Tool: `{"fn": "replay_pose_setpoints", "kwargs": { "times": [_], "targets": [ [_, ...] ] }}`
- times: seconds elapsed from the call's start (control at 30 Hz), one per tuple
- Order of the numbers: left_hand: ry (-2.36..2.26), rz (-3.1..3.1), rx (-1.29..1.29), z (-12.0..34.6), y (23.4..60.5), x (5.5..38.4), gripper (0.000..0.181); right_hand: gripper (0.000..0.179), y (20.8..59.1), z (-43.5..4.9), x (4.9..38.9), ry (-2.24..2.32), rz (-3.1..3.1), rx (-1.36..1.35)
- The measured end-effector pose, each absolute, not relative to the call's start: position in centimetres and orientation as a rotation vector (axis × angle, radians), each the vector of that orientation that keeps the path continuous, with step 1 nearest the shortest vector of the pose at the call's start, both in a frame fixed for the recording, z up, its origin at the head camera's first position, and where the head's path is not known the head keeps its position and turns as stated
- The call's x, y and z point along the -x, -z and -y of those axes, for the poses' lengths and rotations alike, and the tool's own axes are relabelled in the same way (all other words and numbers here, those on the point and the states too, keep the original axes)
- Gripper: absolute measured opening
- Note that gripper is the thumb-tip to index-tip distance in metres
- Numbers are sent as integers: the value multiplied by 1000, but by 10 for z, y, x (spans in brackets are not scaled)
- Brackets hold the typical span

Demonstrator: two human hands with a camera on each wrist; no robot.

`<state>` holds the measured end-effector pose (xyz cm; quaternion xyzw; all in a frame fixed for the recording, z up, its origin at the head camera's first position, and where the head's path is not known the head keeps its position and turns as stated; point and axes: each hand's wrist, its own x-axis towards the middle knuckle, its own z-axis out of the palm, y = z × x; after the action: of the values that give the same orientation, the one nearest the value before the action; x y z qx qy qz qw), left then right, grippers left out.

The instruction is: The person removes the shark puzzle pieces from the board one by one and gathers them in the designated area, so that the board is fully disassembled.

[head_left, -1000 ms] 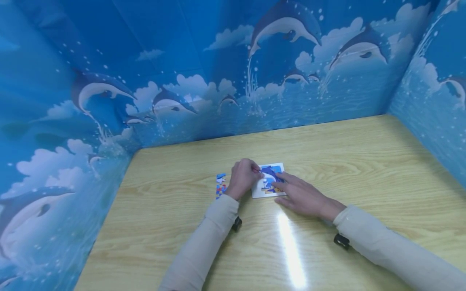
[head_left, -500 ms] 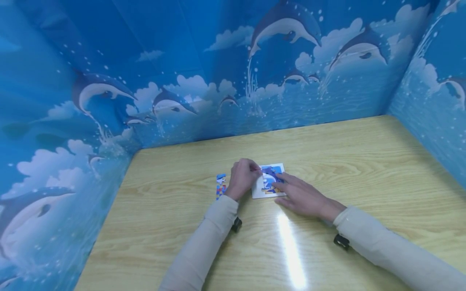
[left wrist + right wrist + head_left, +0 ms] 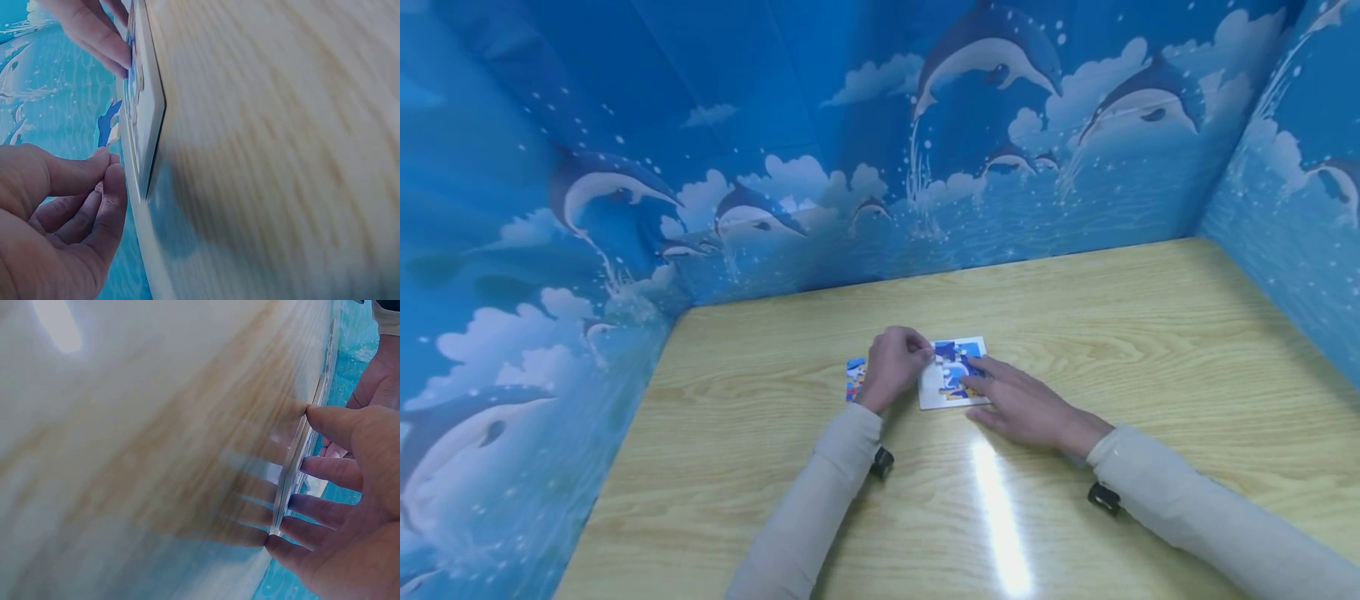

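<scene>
A white-framed jigsaw puzzle with a partly filled blue dolphin picture lies on the table. My left hand is at its upper left edge. In the left wrist view, the thumb and forefinger pinch a blue-and-white jigsaw piece, held up beside the board's frame. My right hand reaches in from the right, its extended fingers resting on the puzzle's right part and hiding some of it. In the right wrist view, the right fingers are spread along the board's edge.
Several colourful jigsaw pieces lie left of the board, partly hidden behind my left hand. The wood-grain table is bordered at the back and sides by blue dolphin-print curtains. A bright reflection crosses the tabletop in front.
My left hand has drawn back slightly to the left with the pinched jigsaw piece, uncovering more of the puzzle's upper left. My right hand has stayed in place.
</scene>
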<state>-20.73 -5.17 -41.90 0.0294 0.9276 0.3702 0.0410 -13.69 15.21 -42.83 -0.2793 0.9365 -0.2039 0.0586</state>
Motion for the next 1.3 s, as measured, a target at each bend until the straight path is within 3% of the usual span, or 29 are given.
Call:
{"fn": "replay_pose_setpoints", "kwargs": {
  "times": [1.3],
  "targets": [
    [-1210,-2831,84,128,408,200,4,56,428,-152,137,634,-2836,865]
  ]
}}
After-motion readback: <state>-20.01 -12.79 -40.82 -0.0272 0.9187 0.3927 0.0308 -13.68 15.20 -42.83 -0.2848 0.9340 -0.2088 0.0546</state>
